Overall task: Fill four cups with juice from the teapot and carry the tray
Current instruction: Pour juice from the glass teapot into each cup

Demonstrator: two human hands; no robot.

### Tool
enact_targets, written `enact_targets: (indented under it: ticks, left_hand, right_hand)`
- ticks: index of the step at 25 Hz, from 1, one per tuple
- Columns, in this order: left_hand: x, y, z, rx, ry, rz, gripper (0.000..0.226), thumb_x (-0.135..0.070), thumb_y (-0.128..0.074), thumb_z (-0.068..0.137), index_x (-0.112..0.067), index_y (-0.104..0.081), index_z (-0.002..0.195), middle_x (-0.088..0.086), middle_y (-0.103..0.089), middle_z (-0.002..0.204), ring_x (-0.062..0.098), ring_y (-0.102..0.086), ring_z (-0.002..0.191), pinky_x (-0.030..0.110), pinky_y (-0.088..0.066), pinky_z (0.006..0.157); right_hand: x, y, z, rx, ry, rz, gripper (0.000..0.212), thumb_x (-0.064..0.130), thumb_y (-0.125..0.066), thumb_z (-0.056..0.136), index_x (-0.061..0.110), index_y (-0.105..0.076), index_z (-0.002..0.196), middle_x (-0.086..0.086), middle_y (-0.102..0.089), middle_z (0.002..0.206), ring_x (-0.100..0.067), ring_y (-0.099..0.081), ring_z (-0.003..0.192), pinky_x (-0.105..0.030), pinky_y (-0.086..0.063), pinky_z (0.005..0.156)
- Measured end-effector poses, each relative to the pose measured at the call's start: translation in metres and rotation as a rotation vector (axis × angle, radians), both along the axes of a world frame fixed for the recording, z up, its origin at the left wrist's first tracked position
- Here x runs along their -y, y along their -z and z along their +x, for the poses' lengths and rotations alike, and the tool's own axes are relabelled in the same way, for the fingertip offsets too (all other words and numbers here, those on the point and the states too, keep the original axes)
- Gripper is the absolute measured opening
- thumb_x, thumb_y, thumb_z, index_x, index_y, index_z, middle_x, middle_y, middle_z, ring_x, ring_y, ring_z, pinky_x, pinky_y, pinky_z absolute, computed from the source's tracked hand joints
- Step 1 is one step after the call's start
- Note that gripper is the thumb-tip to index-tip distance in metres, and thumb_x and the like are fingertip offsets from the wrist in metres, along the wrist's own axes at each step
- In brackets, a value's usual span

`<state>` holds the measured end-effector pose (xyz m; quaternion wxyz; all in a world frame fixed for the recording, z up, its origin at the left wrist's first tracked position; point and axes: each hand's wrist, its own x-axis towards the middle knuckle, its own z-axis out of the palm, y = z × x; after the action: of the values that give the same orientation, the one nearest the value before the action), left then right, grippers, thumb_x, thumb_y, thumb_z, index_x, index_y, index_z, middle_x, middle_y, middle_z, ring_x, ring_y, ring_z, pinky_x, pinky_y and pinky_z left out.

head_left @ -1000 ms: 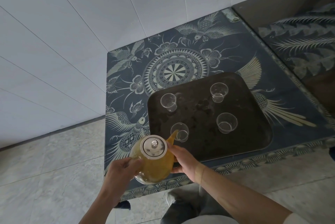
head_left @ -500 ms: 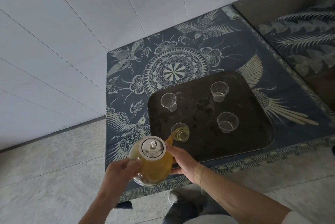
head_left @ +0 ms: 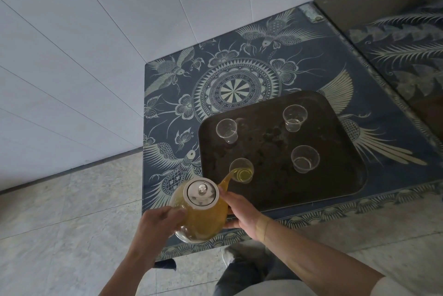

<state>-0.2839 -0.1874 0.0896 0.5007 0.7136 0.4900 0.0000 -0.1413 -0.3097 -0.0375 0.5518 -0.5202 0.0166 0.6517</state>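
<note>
- Fingers [head_left: 176,212] of my left hand [head_left: 158,226] curl round the near-left side of the teapot [head_left: 203,219], gripping it.
- My right hand [head_left: 242,209] cups the teapot's right side, its fingers wrapped against the glass just below the spout [head_left: 226,179].
- I hold the teapot tilted over the near edge of the table [head_left: 383,113], yellow juice filling its body, steel lid [head_left: 201,191] on top.
- Its spout tip reaches over the rim of the near-left cup [head_left: 242,171], and I see juice pooled in that cup.
- On the dark tray [head_left: 340,190] stand four clear cups well apart: near-left, near-right cup [head_left: 305,158], far-left cup [head_left: 227,131], far-right cup [head_left: 294,118].
- I see only a thin film at the bottom of the far-right cup; the near-right and far-left cups look dry.
- I see the tray lying on the right half of the patterned table, its near edge close to the table's edge.
- White wall panels [head_left: 96,56] rise to the left, and grey floor tiles [head_left: 60,235] lie below.
</note>
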Motion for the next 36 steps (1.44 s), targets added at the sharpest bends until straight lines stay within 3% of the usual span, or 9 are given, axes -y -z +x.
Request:
enact_targets:
  ticks: [4,7,12,15,17,20,28,34,36]
  left_hand:
    - [0.001,-0.006,0.002,-0.01,-0.004,-0.005,0.045,-0.052,-0.068,0.055,-0.008,-0.059,0.053,-0.001,-0.053,0.052,0.014,-0.048,0.058,0.031,-0.044,0.065]
    - [0.0,-0.006,0.001,-0.005,-0.008,0.002,0.06,-0.054,-0.067,0.053,0.005,-0.058,0.058,0.001,-0.054,0.053,0.016,-0.049,0.06,0.032,-0.044,0.067]
    - [-0.001,-0.01,-0.001,-0.005,-0.012,-0.001,0.064,-0.053,-0.067,0.053,0.009,-0.057,0.062,0.002,-0.051,0.055,0.015,-0.048,0.06,0.03,-0.044,0.065]
    - [-0.001,-0.009,-0.003,0.0,-0.007,-0.013,0.057,-0.049,-0.069,0.059,0.006,-0.057,0.06,0.003,-0.05,0.055,0.015,-0.045,0.059,0.03,-0.041,0.063]
    - [-0.001,-0.008,-0.004,0.001,-0.004,-0.014,0.047,-0.036,-0.075,0.074,0.005,-0.058,0.058,0.002,-0.05,0.054,0.017,-0.045,0.06,0.031,-0.04,0.063]
    - [-0.002,-0.005,-0.005,-0.013,0.007,0.001,0.036,-0.018,-0.071,0.087,-0.002,-0.061,0.056,0.003,-0.051,0.054,0.019,-0.046,0.061,0.032,-0.041,0.065]
    - [-0.002,-0.006,-0.005,-0.03,0.005,-0.003,0.035,-0.018,-0.071,0.087,-0.009,-0.061,0.055,0.0,-0.05,0.052,0.015,-0.046,0.058,0.032,-0.042,0.066]
    - [-0.004,-0.006,-0.007,-0.024,-0.002,0.004,0.038,-0.02,-0.071,0.087,0.0,-0.063,0.055,0.002,-0.053,0.055,0.018,-0.049,0.062,0.035,-0.045,0.07]
    - [-0.003,-0.007,-0.007,-0.022,-0.009,-0.002,0.039,-0.019,-0.072,0.087,-0.006,-0.063,0.051,0.001,-0.053,0.053,0.017,-0.049,0.061,0.034,-0.045,0.069]
  right_hand:
    - [-0.001,-0.002,0.0,-0.002,-0.007,-0.002,0.064,0.07,-0.052,0.09,0.023,-0.061,0.132,-0.005,-0.069,0.127,-0.025,-0.063,0.119,-0.044,-0.059,0.093]
    - [-0.001,-0.006,0.0,-0.002,-0.02,0.002,0.064,0.07,-0.05,0.091,0.022,-0.06,0.133,-0.005,-0.068,0.128,-0.025,-0.062,0.119,-0.043,-0.059,0.091]
    - [-0.001,-0.011,-0.002,-0.003,-0.016,0.005,0.059,0.068,-0.051,0.093,0.021,-0.063,0.127,-0.005,-0.07,0.124,-0.023,-0.063,0.116,-0.04,-0.059,0.087]
    - [0.0,-0.013,-0.003,-0.002,-0.02,0.001,0.054,0.065,-0.051,0.094,0.023,-0.063,0.124,-0.003,-0.07,0.122,-0.021,-0.064,0.114,-0.038,-0.059,0.084]
    - [0.001,-0.014,-0.003,-0.009,-0.014,0.004,0.053,0.064,-0.051,0.095,0.022,-0.063,0.124,-0.003,-0.07,0.12,-0.02,-0.065,0.111,-0.037,-0.059,0.081]
    - [0.001,-0.012,-0.004,-0.006,-0.016,0.006,0.057,0.065,-0.051,0.094,0.02,-0.063,0.128,-0.003,-0.071,0.122,-0.02,-0.065,0.113,-0.041,-0.06,0.088]
    - [0.0,-0.009,-0.004,0.0,-0.026,0.013,0.063,0.068,-0.053,0.091,0.02,-0.063,0.13,-0.004,-0.07,0.125,-0.022,-0.064,0.117,-0.044,-0.059,0.094]
    - [0.0,-0.013,-0.004,0.003,-0.028,0.011,0.062,0.067,-0.051,0.092,0.019,-0.063,0.129,-0.004,-0.071,0.123,-0.021,-0.064,0.115,-0.038,-0.059,0.085]
    - [0.0,-0.014,-0.005,0.0,-0.029,0.008,0.061,0.067,-0.051,0.093,0.019,-0.063,0.13,-0.004,-0.071,0.124,-0.021,-0.064,0.115,-0.037,-0.059,0.083]
